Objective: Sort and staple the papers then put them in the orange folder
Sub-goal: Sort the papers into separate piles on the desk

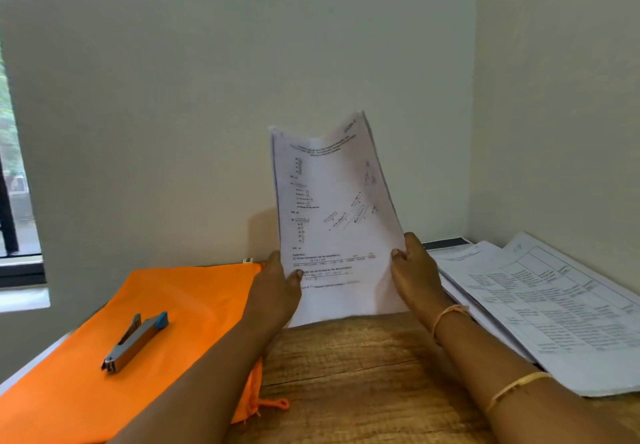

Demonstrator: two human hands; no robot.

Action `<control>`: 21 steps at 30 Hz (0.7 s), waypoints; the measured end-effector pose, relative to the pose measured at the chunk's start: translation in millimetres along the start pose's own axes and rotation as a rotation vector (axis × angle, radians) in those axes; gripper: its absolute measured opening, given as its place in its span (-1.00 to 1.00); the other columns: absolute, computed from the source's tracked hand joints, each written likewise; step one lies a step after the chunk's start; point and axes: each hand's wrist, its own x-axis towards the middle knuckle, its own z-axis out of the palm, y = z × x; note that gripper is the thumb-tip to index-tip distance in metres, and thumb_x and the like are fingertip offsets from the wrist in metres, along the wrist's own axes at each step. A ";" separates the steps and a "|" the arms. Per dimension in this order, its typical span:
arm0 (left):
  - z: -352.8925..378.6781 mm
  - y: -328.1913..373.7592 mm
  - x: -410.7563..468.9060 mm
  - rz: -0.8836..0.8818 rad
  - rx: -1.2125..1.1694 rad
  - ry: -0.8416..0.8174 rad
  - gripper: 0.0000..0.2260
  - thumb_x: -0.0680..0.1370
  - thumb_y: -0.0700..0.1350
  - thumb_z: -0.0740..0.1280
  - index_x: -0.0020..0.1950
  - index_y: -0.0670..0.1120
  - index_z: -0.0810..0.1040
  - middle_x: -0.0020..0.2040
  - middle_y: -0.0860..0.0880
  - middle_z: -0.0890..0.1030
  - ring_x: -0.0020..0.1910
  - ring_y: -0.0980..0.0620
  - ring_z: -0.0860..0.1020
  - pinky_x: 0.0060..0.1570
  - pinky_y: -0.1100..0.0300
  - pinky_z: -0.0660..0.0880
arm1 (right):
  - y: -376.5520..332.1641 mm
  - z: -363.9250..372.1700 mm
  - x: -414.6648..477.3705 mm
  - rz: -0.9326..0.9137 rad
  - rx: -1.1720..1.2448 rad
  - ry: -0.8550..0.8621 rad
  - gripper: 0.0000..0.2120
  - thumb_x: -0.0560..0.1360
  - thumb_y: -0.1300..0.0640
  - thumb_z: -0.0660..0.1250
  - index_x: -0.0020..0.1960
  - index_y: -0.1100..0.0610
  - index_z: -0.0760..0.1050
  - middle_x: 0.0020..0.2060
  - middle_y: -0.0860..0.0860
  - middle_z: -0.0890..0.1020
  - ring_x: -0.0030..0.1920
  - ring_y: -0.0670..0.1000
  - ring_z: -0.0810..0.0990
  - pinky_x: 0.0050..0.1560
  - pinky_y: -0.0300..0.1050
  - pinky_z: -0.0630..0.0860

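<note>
A thin set of printed papers (337,221) stands upright on the wooden table (349,371), its bottom edge resting on the wood. My left hand (277,287) grips its lower left edge, thumb on the front. My right hand (415,270) grips the lower right edge. The orange folder (162,332) lies flat to the left, partly under my left forearm. A grey stapler (136,341) with a blue end lies on top of the folder.
A spread pile of other printed sheets (540,308) covers the table's right side, up to the wall corner. Walls close the back and the right. A window (14,166) is at the far left.
</note>
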 end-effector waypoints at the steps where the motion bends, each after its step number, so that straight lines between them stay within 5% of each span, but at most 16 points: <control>1: -1.3 1.7 -0.1 -0.030 0.006 -0.014 -0.68 0.59 -0.19 0.24 0.34 -0.17 0.35 0.28 -0.11 0.49 0.22 -0.06 0.47 -0.02 0.31 0.35 | 0.5 -2.4 1.5 0.015 -0.032 -0.011 -0.68 0.61 0.23 0.06 0.35 0.19 0.30 0.13 0.16 0.52 0.03 0.13 0.48 0.06 -0.02 0.44; 6: -2.1 4.2 -1.7 -0.128 0.239 -0.281 -0.87 0.55 -0.25 0.23 -0.12 -0.05 0.48 -0.14 0.08 0.50 -0.05 0.05 0.46 -0.33 0.36 0.33 | 4.7 -8.5 2.0 0.202 -0.232 -0.211 -0.68 0.51 0.30 0.11 0.24 0.22 0.39 0.12 0.16 0.52 -0.05 0.10 0.43 -0.07 -0.13 0.38; 9: -2.1 5.1 -4.7 -0.176 0.449 -0.348 -0.94 0.54 -0.21 0.27 -0.14 -0.12 0.46 -0.20 0.05 0.43 -0.13 0.07 0.42 -0.42 0.40 0.26 | 6.5 -7.5 -2.1 0.238 -0.397 -0.309 -0.89 0.53 0.26 0.13 -0.02 0.20 0.42 -0.13 0.08 0.50 -0.08 0.09 0.45 -0.27 -0.19 0.35; 11: -1.0 3.5 -3.7 -0.154 0.513 -0.333 -0.83 0.55 -0.18 0.26 -0.23 -0.09 0.37 -0.23 0.05 0.42 -0.19 0.10 0.41 -0.45 0.41 0.23 | 6.9 -6.7 -3.3 0.214 -0.481 -0.328 -0.84 0.55 0.21 0.14 0.07 0.20 0.44 -0.09 0.09 0.51 -0.06 0.07 0.47 -0.25 -0.22 0.37; 13: -2.7 5.8 -3.9 -0.106 0.557 -0.311 -0.94 0.56 -0.16 0.25 -0.05 -0.14 0.47 -0.06 -0.03 0.53 -0.11 0.07 0.44 -0.46 0.41 0.22 | 8.0 -5.9 -2.8 0.181 -0.535 -0.313 -0.73 0.54 0.18 0.16 0.21 0.22 0.43 0.07 0.13 0.56 0.02 0.09 0.52 -0.06 -0.15 0.45; 15: -4.1 5.4 -2.9 -0.096 0.565 -0.265 -0.77 0.56 -0.12 0.27 0.18 -0.17 0.46 0.13 -0.09 0.54 -0.01 0.03 0.47 -0.40 0.35 0.26 | 8.5 -6.6 -3.0 0.159 -0.566 -0.290 -0.67 0.52 0.16 0.19 0.26 0.21 0.40 0.12 0.13 0.55 0.08 0.12 0.54 0.03 -0.09 0.47; 21: -4.3 1.0 1.2 -0.046 0.549 -0.189 -0.59 0.54 -0.04 0.28 0.36 -0.12 0.36 0.29 -0.09 0.45 0.22 -0.03 0.43 -0.11 0.26 0.32 | 7.5 -9.5 0.5 0.127 -0.614 -0.198 -0.62 0.51 0.11 0.18 0.30 0.19 0.34 0.22 0.17 0.45 0.22 0.20 0.44 0.17 0.03 0.43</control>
